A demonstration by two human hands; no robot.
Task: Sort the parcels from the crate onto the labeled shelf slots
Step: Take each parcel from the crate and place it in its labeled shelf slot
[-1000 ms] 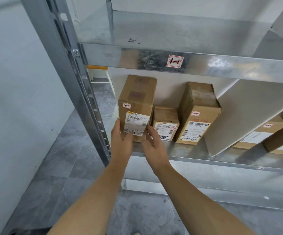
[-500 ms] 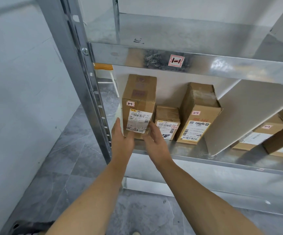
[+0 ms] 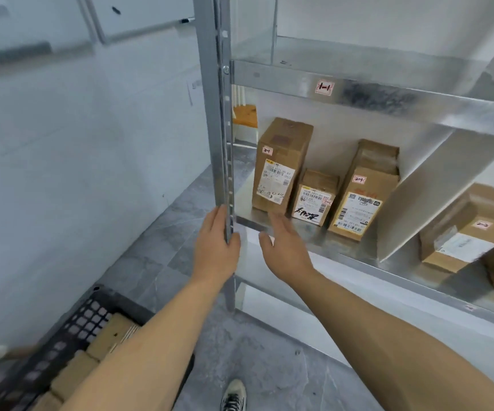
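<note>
Tall parcel (image 3: 281, 170) on the shelf (image 3: 317, 235), fingers loose.
The crate (image 3: 71, 330) is sitting nearest, parcels (image 3: 112, 330) inside; the left hand (image 3: 214, 247) and right hand (image 3: 287, 250) are hovering at the shelf's front, fingers relaxed, gripping nothing; the tall parcel is standing upright at its left end.

We show the shelf upright (image 3: 219, 114) and upper deck (image 3: 358, 60) as galvanised sheet metal, mottled grey and softly reflective, with a pink paper tag (image 3: 325, 88) stuck on the front lip. The tall parcel (image 3: 281, 155), small parcel (image 3: 317, 180) and third parcel (image 3: 370, 173) are matt brown cardboard, each fronted by a white printed paper label. The crate (image 3: 71, 330) is black plastic lattice, dull in finish. The floor (image 3: 269, 360) is smooth grey veined tile, and the wall (image 3: 62, 173) looks like matt white paint.
</note>
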